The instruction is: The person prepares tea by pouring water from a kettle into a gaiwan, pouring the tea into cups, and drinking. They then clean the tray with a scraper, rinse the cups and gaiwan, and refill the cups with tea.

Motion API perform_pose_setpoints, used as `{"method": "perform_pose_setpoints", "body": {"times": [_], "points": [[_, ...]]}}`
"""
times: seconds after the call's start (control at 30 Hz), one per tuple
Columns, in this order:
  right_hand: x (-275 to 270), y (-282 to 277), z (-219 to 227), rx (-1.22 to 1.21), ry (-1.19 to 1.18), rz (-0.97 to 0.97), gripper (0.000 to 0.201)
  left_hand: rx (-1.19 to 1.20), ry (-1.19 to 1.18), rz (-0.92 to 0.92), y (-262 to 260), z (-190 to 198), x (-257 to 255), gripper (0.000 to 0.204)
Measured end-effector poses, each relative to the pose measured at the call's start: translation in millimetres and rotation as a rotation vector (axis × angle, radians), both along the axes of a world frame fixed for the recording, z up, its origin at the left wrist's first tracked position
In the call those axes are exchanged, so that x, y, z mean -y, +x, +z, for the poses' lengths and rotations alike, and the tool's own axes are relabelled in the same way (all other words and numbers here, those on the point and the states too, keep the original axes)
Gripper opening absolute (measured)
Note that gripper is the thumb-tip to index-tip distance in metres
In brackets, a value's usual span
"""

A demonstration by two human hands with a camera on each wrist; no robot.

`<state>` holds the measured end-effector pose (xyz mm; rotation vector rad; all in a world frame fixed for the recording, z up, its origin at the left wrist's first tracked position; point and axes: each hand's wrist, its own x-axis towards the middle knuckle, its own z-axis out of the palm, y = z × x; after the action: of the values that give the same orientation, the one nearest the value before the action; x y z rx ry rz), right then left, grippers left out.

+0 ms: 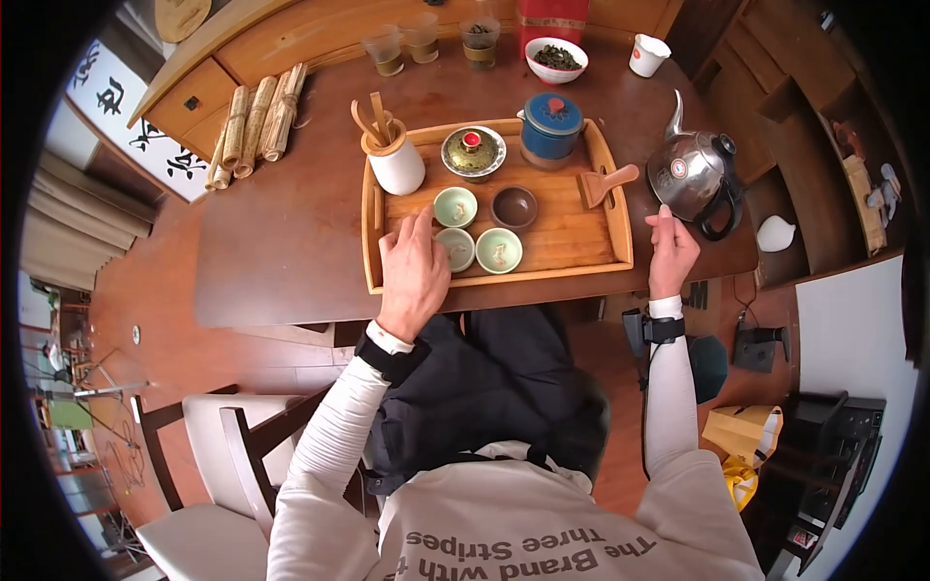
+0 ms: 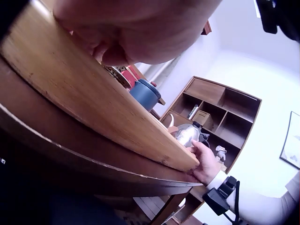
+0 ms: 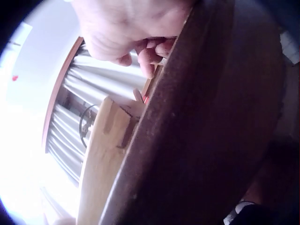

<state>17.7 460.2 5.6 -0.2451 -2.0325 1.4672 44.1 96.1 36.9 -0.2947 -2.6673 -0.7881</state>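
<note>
Three round, pale-green cups (image 1: 499, 252), smoothly glazed, sit near-left of centre in a rectangular, grained wooden tray (image 1: 576, 242) on the brown surface (image 1: 291, 242). The left hand (image 1: 415, 271) bends over them, its grip unclear; the right hand (image 1: 672, 254), loosely curled, holds nothing beside the rounded, shiny metal kettle (image 1: 681, 182).

Left fingers (image 1: 415, 232) beside green cups (image 1: 499, 251), right fingers (image 1: 666, 225) near kettle (image 1: 684, 184)
</note>
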Motion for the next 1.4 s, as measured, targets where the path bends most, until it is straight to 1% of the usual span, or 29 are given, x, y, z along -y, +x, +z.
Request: {"method": "perform_pose_setpoints", "body": {"times": [0.13,0.2,0.27,0.33,0.37,0.4,0.43,0.47,0.53,0.57,0.6,0.63,0.67,0.73,0.87,0.93,1.0,1.07,1.1,1.13,1.2,1.27,1.3,1.4], "points": [[-4.0,-2.1,-0.6,0.058,-0.072,-0.004,0.036,0.002,0.024,0.000,2.1,-4.4,-7.1,0.049],[-4.6,-2.0,-0.8,0.085,-0.038,0.011,0.037,0.041,0.058,-0.009,3.4,-4.2,-7.5,0.051],[-4.6,-3.6,0.5,0.086,-0.056,0.013,0.038,-0.009,0.038,-0.013,4.1,0.0,-9.5,0.049],[-5.9,-3.1,-3.7,0.091,-0.075,0.005,0.038,-0.052,-0.088,0.097,5.5,9.4,-11.1,0.039],[-8.3,-3.8,-6.1,0.094,-0.103,0.005,0.039,-0.108,-0.128,0.145,5.5,28.4,-15.1,0.022],[-10.6,-4.1,-7.0,0.096,-0.127,0.002,0.039,-0.107,-0.126,0.140,11.0,52.0,-18.8,0.022],[-7.4,-3.1,-3.8,0.096,-0.107,-0.033,0.044,-0.002,0.108,0.097,20.9,78.6,-23.0,0.017],[-5.8,-3.1,-3.2,0.100,-0.101,-0.041,0.044,0.106,0.343,0.052,31.2,105.7,-26.7,0.021],[-6.1,-2.6,-1.7,0.063,-0.031,-0.054,0.049,0.055,0.274,-0.167,50.8,158.9,-31.1,0.023],[-2.8,-0.3,4.2,0.076,-0.014,-0.062,0.052,0.148,0.209,-0.261,68.1,196.3,-33.6,0.021],[-7.5,-3.0,-3.3,0.086,0.000,-0.080,0.051,0.242,0.146,-0.359,81.8,229.7,-35.9,0.020],[-7.8,-3.9,-1.8,0.073,0.009,-0.079,0.052,0.161,0.149,-0.493,87.0,252.3,-39.3,0.013],[-5.4,-2.3,-0.6,0.064,0.020,-0.077,0.052,0.079,0.158,-0.621,91.6,262.0,-42.2,0.006],[-1.0,-3.0,2.9,0.065,-0.007,-0.077,0.053,0.089,0.204,-0.646,92.4,249.2,-44.1,0.007],[-4.8,-5.8,-3.1,0.069,-0.037,-0.070,0.053,0.096,0.256,-0.692,100.6,240.8,-48.8,0.012],[-0.6,-4.3,2.7,0.043,0.020,-0.085,0.053,0.089,0.277,-0.720,103.1,236.7,-51.8,0.015],[-4.9,-6.7,-3.6,0.026,-0.011,-0.058,0.053,0.080,0.295,-0.724,108.8,232.4,-52.9,0.018],[-1.1,-5.3,1.5,0.072,-0.023,-0.100,0.053,0.056,0.291,-0.698,112.5,232.1,-49.7,0.020],[-5.6,-9.2,-6.5,0.069,-0.046,-0.101,0.053,0.053,0.276,-0.673,115.2,232.0,-44.6,0.022],[-7.8,-13.7,-14.3,-0.008,-0.068,-0.084,0.053,0.057,0.263,-0.648,119.1,231.2,-39.6,0.023],[-6.2,-13.9,-12.6,-0.043,-0.081,-0.049,0.053,0.068,0.251,-0.606,127.4,230.1,-33.1,0.026],[-9.0,-14.9,-13.1,-0.013,-0.020,-0.047,0.053,0.113,0.241,-0.559,139.7,227.8,-26.6,0.029],[-8.0,-12.9,-11.7,-0.016,-0.053,-0.025,0.053,0.120,0.239,-0.560,141.9,227.0,-26.9,0.031],[-6.4,-12.6,-10.0,0.003,-0.046,-0.055,0.053,0.073,0.223,-0.637,132.2,231.1,-34.5,0.035]]}}
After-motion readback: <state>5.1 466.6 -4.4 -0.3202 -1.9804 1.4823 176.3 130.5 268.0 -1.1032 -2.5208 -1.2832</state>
